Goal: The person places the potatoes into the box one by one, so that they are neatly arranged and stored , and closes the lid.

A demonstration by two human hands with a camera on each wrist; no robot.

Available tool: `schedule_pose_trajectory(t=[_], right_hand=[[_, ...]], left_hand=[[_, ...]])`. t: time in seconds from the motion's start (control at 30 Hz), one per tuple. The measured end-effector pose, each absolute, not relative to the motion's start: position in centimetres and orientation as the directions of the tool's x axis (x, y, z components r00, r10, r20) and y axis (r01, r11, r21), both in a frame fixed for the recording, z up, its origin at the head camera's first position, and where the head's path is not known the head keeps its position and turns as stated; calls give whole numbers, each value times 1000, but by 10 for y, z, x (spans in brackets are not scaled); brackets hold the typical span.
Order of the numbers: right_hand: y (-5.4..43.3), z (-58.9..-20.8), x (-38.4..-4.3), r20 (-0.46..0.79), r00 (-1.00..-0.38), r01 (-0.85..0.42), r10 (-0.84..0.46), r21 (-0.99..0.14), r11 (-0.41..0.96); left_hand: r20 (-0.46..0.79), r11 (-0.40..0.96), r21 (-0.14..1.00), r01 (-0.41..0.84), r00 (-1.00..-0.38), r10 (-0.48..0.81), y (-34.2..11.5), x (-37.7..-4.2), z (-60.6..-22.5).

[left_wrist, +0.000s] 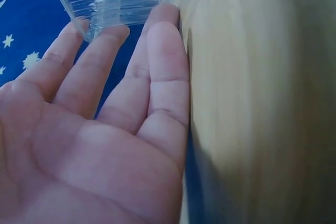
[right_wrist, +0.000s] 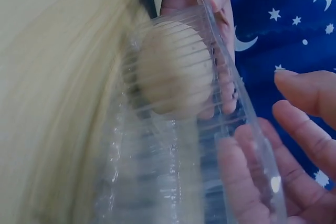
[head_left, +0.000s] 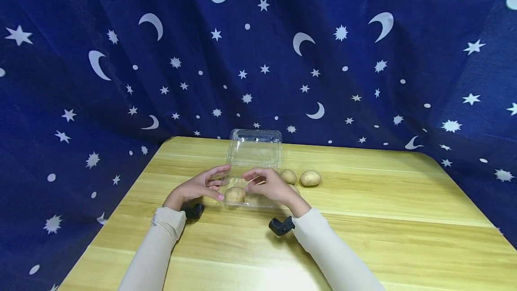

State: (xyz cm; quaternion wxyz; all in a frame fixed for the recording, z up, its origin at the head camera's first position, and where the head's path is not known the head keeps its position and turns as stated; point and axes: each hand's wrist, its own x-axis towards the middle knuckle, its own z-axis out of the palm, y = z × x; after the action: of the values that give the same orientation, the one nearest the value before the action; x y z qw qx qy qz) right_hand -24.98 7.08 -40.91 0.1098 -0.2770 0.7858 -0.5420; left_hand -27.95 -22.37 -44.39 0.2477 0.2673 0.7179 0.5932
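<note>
Presently, the transparent plastic box [head_left: 258,200] sits on the wooden table [head_left: 258,246], its lid [head_left: 256,151] raised at the far side, top overlapping the blue curtain [head_left: 258,48] in the head view; far table edge near, just behind the lid; side edges well apart from the box, the right one farther off than the left; broad wood surface between the box and the wearer. One potato [head_left: 235,195] lies inside, at the left end of the box; to the right, a rounder potato [head_left: 288,176] rests near an oval potato [head_left: 310,178]; a half-hidden potato [head_left: 296,189] shows behind the right wrist, cannot tell whether it touches the box. Left hand [head_left: 202,187] comes in from the left, palm turned toward the box; fingers straight and spread, wide from the thumb, tips at the ribbed end wall, thumb by the near corner. Right hand [head_left: 267,184] stands over the right part of the box, wrist bent inward; fingers loosely bent, gap to the thumb, grasping nothing; both forearms, in pale sleeves [head_left: 151,246], angle inward from the near side.
</note>
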Motion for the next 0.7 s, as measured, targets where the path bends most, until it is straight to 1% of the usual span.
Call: schedule_pose_trajectory(t=[0.23,0.4,0.7], right_hand=[[81,-412,-247,192,-821,-336,-538,-924,183],[88,-412,-245,216,-842,-345,-495,-921,184],[102,-415,-242,218,-860,-334,-460,-924,186]], left_hand=[[-2,126,986,110,-742,671,-223,-281,-449],[13,98,989,106,-745,667,-223,-282,-451],[40,89,987,134,-740,671,-226,-282,-457]])
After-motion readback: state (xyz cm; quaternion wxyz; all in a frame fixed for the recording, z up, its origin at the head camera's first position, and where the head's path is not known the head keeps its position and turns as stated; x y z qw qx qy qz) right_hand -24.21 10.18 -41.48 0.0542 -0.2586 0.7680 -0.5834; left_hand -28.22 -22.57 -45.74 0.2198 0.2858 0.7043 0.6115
